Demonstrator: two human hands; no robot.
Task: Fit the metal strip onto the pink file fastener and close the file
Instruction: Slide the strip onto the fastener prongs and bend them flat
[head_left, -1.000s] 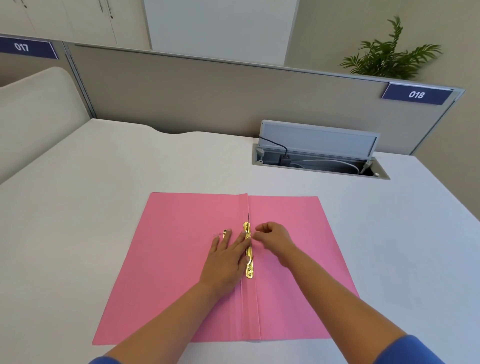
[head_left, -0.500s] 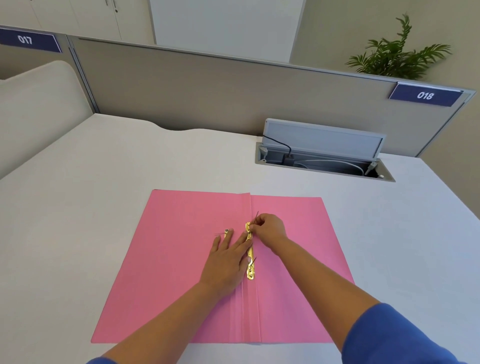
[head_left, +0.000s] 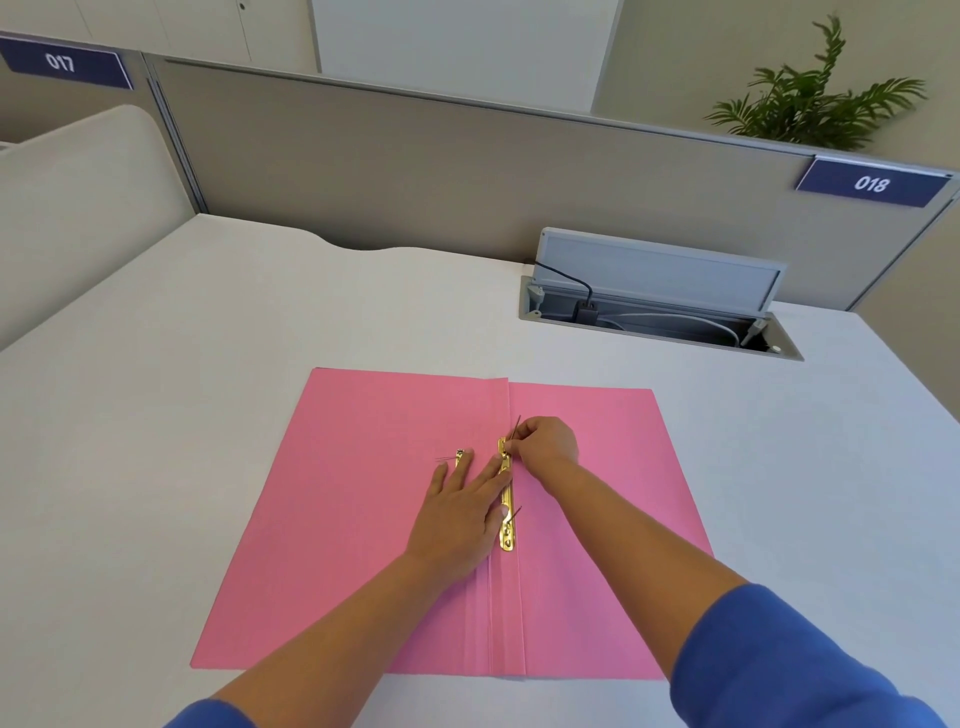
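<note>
Now the white desk (head_left: 208, 395) carries the pink file (head_left: 363, 519), which lies open and flat with its spine fold running away from the person, and the gold metal strip (head_left: 506, 525) lies along that fold, its long axis pointing the same way. The left hand (head_left: 460, 519) rests flat and spread, gripping nothing, pressing the file just left of the strip with one finger against it. The right hand (head_left: 545, 441), nearer the strip's far end, pinches a thin upright prong (head_left: 516, 428) there, while a second prong (head_left: 514, 514) stands free by the near end; a small gold piece (head_left: 460, 457) lies at the left fingertips.
</note>
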